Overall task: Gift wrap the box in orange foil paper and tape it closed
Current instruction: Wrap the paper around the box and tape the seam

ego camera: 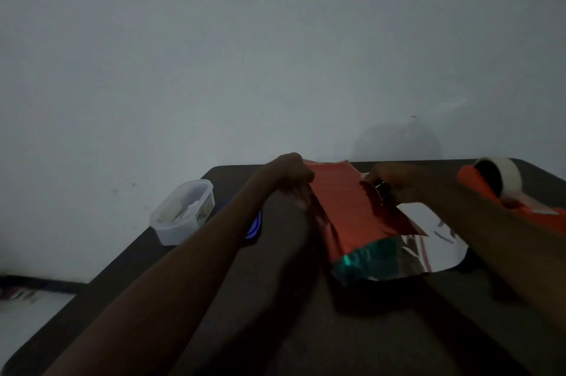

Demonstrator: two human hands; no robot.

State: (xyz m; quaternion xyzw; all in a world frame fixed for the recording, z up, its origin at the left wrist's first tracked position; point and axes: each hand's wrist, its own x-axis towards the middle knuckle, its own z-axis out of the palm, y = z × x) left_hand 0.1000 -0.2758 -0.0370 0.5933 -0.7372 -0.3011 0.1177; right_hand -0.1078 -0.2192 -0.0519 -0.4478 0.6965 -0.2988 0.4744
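Both hands are gripping the orange foil paper point(343, 204) at its far end: the left hand point(291, 175) is curling round the left edge, the right hand point(387, 184) is pinching the right edge. Between them the foil is lying over what seems to be the box, silver underside showing toward the person. Left of the foil, a white plastic tub point(182, 211) is holding pale scraps, blurred. Right of the foil, a tape roll point(497, 175) is sitting on an orange roll point(477, 184), all on the dark table point(306, 329).
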